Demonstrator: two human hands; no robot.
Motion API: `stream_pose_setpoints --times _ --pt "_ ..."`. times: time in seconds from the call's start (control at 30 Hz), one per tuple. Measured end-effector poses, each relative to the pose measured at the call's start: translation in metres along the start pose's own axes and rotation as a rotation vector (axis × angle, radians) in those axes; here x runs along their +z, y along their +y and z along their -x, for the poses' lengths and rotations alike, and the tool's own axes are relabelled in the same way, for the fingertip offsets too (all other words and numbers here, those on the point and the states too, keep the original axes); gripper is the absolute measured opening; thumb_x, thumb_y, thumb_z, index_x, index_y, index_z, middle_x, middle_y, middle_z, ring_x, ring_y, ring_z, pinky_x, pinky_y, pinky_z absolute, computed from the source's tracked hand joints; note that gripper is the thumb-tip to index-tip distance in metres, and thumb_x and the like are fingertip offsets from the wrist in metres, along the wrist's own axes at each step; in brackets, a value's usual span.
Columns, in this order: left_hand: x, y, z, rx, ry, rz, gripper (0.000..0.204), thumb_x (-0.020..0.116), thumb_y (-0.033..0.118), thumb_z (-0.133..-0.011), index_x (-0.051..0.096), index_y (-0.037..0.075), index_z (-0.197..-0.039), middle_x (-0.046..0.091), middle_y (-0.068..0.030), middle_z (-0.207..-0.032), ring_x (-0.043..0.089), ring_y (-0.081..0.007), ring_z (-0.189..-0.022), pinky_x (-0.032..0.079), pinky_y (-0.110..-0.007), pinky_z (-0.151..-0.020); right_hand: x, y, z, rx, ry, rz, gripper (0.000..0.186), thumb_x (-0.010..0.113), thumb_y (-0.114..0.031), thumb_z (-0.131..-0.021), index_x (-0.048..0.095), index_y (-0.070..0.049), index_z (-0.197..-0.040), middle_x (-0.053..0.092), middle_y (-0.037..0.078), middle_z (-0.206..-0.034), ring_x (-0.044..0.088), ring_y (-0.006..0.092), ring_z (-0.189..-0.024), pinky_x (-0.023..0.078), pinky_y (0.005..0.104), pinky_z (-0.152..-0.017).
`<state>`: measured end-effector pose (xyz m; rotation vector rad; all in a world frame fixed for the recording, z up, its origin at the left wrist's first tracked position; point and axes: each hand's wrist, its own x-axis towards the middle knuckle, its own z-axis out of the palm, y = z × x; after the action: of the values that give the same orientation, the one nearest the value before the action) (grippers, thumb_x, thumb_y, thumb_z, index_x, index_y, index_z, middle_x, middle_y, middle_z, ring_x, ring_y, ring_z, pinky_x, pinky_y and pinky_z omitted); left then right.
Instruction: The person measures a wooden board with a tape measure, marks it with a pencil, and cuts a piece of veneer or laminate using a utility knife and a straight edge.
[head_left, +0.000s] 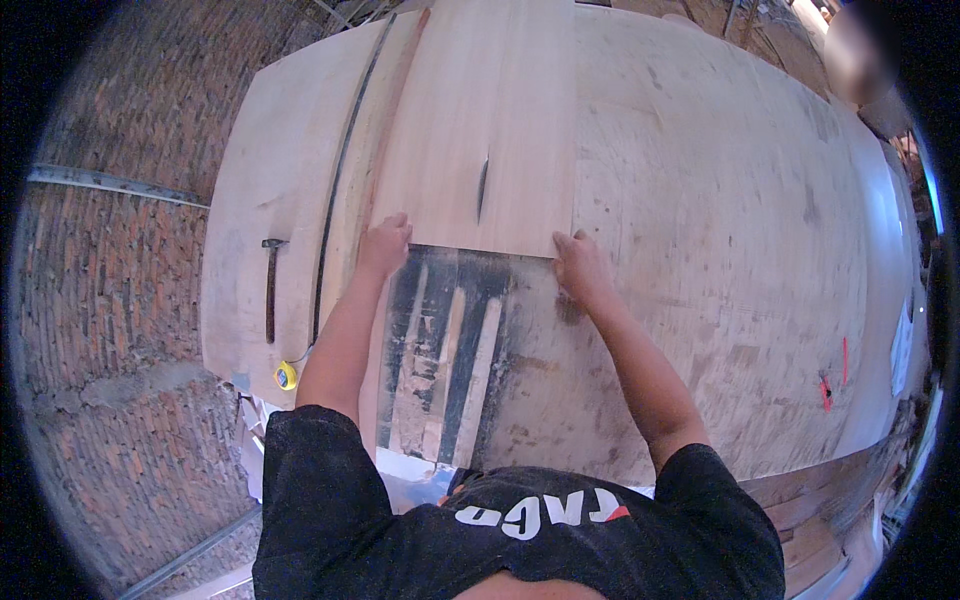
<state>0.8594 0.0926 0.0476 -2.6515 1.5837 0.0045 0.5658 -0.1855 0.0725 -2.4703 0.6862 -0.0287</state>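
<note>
A long, pale wooden board (pixel 470 120) lies flat on the large worktable (pixel 700 200) and runs away from me. My left hand (pixel 387 245) is closed on its near left corner. At the near right corner, the fingers of my right hand (pixel 580 262) grip the board's edge. A thin, dark, pointed mark or sliver (pixel 483 190) shows on the board between my hands; I cannot tell what it is. Below the board's near edge, dark and whitish streaks (pixel 445 350) cover part of the table surface.
Left of the board, a long strip with a dark edge (pixel 345 170) runs lengthwise. A hammer (pixel 270 290) and a yellow tape measure (pixel 286 376) lie farther left. Small red items (pixel 826 392) sit at the right. A brick wall (pixel 110 290) stands on the left.
</note>
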Motion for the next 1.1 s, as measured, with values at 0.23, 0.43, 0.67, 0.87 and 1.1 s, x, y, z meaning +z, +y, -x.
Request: stream_pose_setpoints --times 0.23,0.43,0.67,0.87,1.1 --pt "-0.002 -0.006 -0.034 -0.025 -0.007 -0.013 0.013 0.057 0.012 -0.090 0.067 0.006 -0.097 0.064 -0.0101 -0.110 0.067 -0.0312 -0.100 0.057 -0.047 -0.084 0.014 0.019 -0.039 -0.052 0.093 -0.009 0.033 0.067 -0.010 -0.081 0.067 -0.007 -0.114 0.064 0.023 -0.098 0.066 0.0416 -0.093 0.056 0.0493 -0.082" --pt "0.004 -0.010 -0.057 -0.002 -0.015 -0.010 0.015 0.057 0.012 -0.091 0.067 0.005 -0.099 0.065 -0.0109 -0.110 0.068 -0.0327 -0.102 0.057 -0.047 -0.084 0.012 0.027 -0.056 -0.027 0.116 -0.012 0.037 0.067 -0.011 -0.082 0.068 -0.008 -0.118 0.065 0.023 -0.103 0.067 0.0410 -0.097 0.056 0.0495 -0.083" --pt "-0.001 -0.026 -0.058 -0.073 0.026 0.023 0.025 0.059 0.014 -0.086 0.068 0.007 -0.108 0.066 -0.0112 -0.126 0.067 -0.0334 -0.109 0.055 -0.048 -0.089 0.001 0.018 -0.071 -0.005 0.098 0.001 0.038 0.070 -0.010 -0.079 0.068 -0.006 -0.117 0.064 0.025 -0.103 0.066 0.0430 -0.098 0.056 0.0492 -0.084" --pt "-0.083 -0.002 -0.076 -0.275 0.117 0.063 0.029 0.061 0.013 -0.084 0.070 0.015 -0.112 0.072 -0.0077 -0.115 0.067 -0.0320 -0.107 0.056 -0.046 -0.087 -0.015 0.046 -0.045 0.036 0.185 -0.103 0.047 0.067 -0.006 -0.076 0.070 -0.004 -0.122 0.063 0.025 -0.097 0.064 0.0413 -0.092 0.054 0.0449 -0.084" --pt "-0.161 -0.014 -0.107 -0.100 0.574 0.005 0.011 0.066 0.021 -0.089 0.070 0.014 -0.097 0.070 -0.0085 -0.096 0.068 -0.0347 -0.086 0.057 -0.046 -0.074 -0.035 0.142 0.044 0.279 0.383 -0.845 0.042 0.067 -0.010 -0.082 0.069 0.005 -0.122 0.070 0.014 -0.107 0.069 0.0204 -0.091 0.059 0.0324 -0.072"
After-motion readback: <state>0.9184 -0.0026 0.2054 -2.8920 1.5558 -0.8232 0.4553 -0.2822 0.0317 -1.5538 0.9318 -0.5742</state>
